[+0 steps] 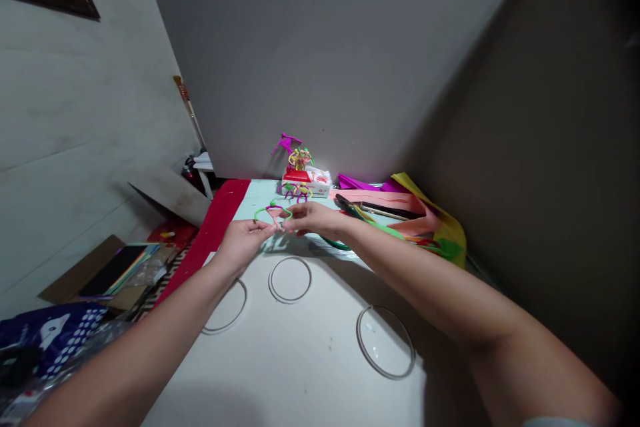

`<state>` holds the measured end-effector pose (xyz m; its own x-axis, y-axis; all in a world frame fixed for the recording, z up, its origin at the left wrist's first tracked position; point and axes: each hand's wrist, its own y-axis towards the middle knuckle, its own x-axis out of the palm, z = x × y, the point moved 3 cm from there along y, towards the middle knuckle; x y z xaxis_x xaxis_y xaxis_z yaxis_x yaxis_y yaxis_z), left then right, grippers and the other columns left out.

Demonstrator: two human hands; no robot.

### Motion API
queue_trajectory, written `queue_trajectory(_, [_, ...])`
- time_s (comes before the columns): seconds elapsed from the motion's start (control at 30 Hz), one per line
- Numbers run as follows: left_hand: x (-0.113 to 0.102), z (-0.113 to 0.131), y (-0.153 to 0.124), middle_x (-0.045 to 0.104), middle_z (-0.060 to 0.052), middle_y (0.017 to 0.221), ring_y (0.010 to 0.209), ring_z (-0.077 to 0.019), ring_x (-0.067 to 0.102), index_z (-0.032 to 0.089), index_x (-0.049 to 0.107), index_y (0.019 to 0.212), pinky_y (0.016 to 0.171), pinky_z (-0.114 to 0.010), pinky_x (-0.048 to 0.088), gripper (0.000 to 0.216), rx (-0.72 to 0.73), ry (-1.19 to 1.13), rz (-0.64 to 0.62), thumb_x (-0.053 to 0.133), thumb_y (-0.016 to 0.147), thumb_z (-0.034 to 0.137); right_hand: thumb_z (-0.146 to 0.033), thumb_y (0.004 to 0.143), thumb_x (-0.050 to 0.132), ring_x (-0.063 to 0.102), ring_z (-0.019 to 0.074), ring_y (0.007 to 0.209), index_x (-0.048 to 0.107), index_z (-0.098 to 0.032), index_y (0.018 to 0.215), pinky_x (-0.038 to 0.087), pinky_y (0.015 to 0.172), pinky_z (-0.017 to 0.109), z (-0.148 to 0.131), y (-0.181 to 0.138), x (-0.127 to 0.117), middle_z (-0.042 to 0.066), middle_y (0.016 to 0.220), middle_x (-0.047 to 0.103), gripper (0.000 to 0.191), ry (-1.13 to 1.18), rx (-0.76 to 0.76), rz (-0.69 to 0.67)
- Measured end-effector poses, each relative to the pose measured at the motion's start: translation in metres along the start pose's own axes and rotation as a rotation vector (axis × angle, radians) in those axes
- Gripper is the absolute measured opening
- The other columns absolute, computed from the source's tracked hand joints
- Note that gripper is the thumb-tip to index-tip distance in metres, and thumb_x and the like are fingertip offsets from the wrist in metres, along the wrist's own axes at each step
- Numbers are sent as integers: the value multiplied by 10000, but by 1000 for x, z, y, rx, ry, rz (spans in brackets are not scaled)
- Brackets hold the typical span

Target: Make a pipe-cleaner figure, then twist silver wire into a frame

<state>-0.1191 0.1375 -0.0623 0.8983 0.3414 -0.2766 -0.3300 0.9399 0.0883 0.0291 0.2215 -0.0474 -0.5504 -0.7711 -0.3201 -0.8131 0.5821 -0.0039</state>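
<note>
Between my two hands is a small figure (274,211) of bent coloured wire or pipe cleaner, with green arms, a purple band and a pink body. My left hand (243,241) pinches its lower end between thumb and fingers. From the other side, my right hand (314,216) has its closed fingers at the pink body. Just beyond the hands, similar little figures (303,191) in yellow and purple stand against a white and red box (320,181). More coloured figures (301,159) and a tall purple one (286,141) are on or behind that box.
Wire rings lie on the white table (300,360): one in the middle (270,279), one by my left forearm (245,295), one at right (359,332). Coloured strips (445,223) and a black-handled tool (383,209) lie at right. A grey panel (340,67) stands behind.
</note>
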Motion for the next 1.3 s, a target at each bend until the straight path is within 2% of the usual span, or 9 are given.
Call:
queue_trajectory(0.07, [0, -8, 5, 695, -72, 635, 580, -158, 596, 103, 706, 703, 576, -258, 449, 401, -21, -38, 5, 729, 562, 477, -365, 644, 755, 593, 117, 678, 670, -130, 873, 456, 593, 208, 15, 2, 5, 38, 780, 671, 339, -35, 12, 78])
queue_trajectory(0.13, [0, -13, 8, 687, -67, 621, 569, -155, 589, 104, 704, 686, 561, -253, 442, 395, -29, -45, 14, 738, 552, 473, -333, 641, 756, 563, 113, 656, 688, -131, 810, 430, 592, 210, 25, 6, 12, 23, 729, 655, 272, -88, 11, 184])
queue_trajectory(0.27, [-1, -17, 12, 658, -37, 557, 541, -147, 564, 116, 701, 646, 528, -239, 410, 345, -12, 23, 38, 718, 568, 452, -270, 635, 756, 544, 127, 701, 717, -159, 733, 402, 623, 218, 32, 16, 23, 20, 759, 658, 153, -209, -7, 341])
queue_trajectory(0.47, [-6, -21, 14, 658, -18, 545, 561, -165, 575, 134, 710, 617, 531, -240, 389, 299, 37, 245, 24, 673, 590, 429, -245, 684, 715, 572, 126, 638, 729, -166, 711, 388, 569, 206, 42, 24, 33, 3, 672, 670, 84, -294, 47, 375])
queue_trajectory(0.63, [-9, -23, 14, 642, -17, 506, 588, -202, 593, 173, 727, 610, 522, -251, 366, 237, 63, 439, -2, 666, 592, 402, -288, 683, 722, 596, 143, 660, 733, -185, 741, 382, 571, 214, 49, 22, 38, 8, 686, 691, 118, -369, 105, 407])
queue_trajectory(0.8, [-7, -22, 12, 666, -24, 536, 587, -204, 599, 187, 739, 644, 523, -251, 353, 209, 76, 560, -25, 644, 633, 374, -340, 659, 746, 609, 178, 777, 729, -216, 721, 387, 711, 266, 42, 17, 37, 18, 744, 712, 140, -462, 161, 449])
queue_trajectory(0.97, [-5, -24, 9, 680, -35, 556, 579, -204, 609, 179, 752, 710, 526, -253, 369, 229, 86, 620, -38, 627, 664, 365, -400, 632, 761, 574, 221, 908, 725, -235, 684, 333, 835, 340, 41, 15, 37, 30, 812, 709, 177, -524, 196, 491])
queue_trajectory(1.13, [-4, -27, 9, 712, -47, 640, 619, -203, 622, 188, 757, 746, 573, -262, 400, 229, 123, 645, -69, 608, 699, 355, -429, 684, 723, 484, 254, 1018, 726, -248, 721, 300, 833, 361, 46, 13, 37, 43, 932, 663, 185, -572, 159, 525])
queue_trajectory(1.3, [-3, -32, 11, 699, -32, 663, 673, -199, 634, 170, 729, 763, 619, -275, 436, 234, 123, 680, -109, 591, 769, 359, -460, 734, 685, 432, 240, 1012, 723, -250, 756, 265, 830, 371, 47, 12, 39, 46, 1002, 602, 215, -637, 70, 518])
